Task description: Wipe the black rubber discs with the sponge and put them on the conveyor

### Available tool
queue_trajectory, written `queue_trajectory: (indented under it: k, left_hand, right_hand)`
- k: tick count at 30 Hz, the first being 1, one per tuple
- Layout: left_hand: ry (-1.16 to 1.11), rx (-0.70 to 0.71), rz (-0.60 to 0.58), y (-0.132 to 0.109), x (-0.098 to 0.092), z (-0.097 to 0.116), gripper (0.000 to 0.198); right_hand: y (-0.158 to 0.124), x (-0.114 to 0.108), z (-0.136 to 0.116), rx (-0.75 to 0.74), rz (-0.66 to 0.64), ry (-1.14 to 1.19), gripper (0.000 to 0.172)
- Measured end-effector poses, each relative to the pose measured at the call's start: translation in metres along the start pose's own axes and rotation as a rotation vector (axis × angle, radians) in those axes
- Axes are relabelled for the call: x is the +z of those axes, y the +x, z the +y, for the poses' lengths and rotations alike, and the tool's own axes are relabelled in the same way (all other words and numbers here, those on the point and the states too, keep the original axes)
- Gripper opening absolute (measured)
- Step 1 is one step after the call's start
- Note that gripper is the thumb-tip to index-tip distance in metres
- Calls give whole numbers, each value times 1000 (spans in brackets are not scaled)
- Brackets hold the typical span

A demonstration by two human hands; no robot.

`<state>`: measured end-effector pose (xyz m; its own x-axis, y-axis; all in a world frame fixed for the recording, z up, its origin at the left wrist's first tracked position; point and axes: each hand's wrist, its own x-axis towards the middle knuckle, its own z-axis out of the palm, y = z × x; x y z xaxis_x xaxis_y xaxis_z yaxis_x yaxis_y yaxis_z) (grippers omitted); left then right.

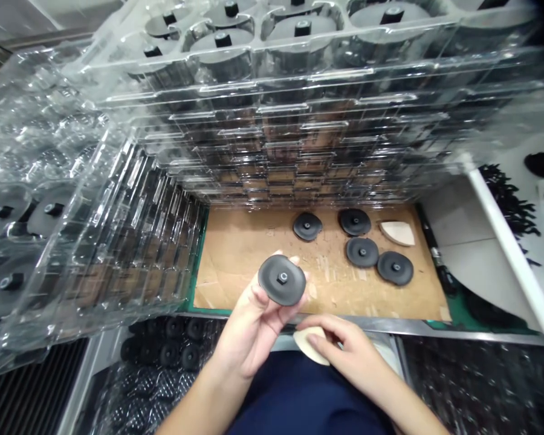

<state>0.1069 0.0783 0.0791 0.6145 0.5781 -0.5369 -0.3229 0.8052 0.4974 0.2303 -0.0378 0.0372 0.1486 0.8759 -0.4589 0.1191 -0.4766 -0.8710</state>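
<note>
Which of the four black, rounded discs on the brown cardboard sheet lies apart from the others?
The leftmost black, rounded disc: a gap of brown cardboard sheet separates it from the other three, clustered to its right.

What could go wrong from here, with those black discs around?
The black disc held up in the left hand could slip and drop. The cream pad in the right hand is by the table's front edge, so it might fall to the floor if let go. The tall stack of clear trays stands beyond the hands; a bump could perhaps shift it.
</note>
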Motion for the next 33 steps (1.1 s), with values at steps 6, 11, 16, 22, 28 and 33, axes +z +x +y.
queue_trajectory:
  k: [6, 11, 16, 22, 28, 33]
  left_hand:
    - [-48, 13, 51, 0, -2, -5, 68]
    - [-51, 14, 39, 1, -4, -7, 58]
    - [-25, 9, 11, 1, -1, -12, 47]
    - [96, -27, 59, -6, 0, -19, 28]
    - [109, 21, 102, -6, 3, -14, 42]
    - [114, -1, 41, -10, 6, -7, 62]
  right_hand:
    - [1, -2, 1, -46, 58, 7, 21]
    - [5, -7, 12, -77, 202, 35, 23]
    - [10, -21, -37, -268, 477, 35, 22]
    - [14, -14, -94, -590, 243, -223, 21]
    - [14, -6, -96, -607, 344, -178, 21]
    - [-12, -21, -91, -534, 124, -148, 18]
